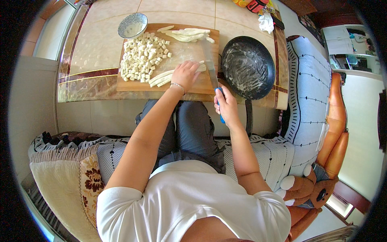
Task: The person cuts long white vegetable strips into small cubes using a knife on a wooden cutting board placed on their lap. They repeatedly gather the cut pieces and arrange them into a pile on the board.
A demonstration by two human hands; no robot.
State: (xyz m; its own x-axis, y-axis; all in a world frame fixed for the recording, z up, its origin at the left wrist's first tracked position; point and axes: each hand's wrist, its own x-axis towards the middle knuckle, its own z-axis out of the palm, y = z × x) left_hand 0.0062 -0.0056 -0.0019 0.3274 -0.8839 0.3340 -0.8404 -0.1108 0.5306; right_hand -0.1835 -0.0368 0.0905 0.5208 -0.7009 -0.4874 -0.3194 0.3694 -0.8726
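Observation:
My left hand [186, 74] lies over several pale dough strips [163, 78] on a wooden cutting board [136, 86], covering their middle. In my right hand [226, 103] is the blue handle of a knife [212, 67]. Its blade points away from me, across the board's right side by the strips' right ends; I cannot tell whether it touches them. A heap of small dough cubes [142, 56] fills the board's left part. More long dough strips [189, 34] lie at the board's far right.
Right of the board is a black frying pan [248, 68] dusted with flour, its handle jutting over the table's near edge. A patterned bowl [132, 25] with white powder stands at the board's far left corner. Crumpled tissue [266, 23] lies at the table's far right.

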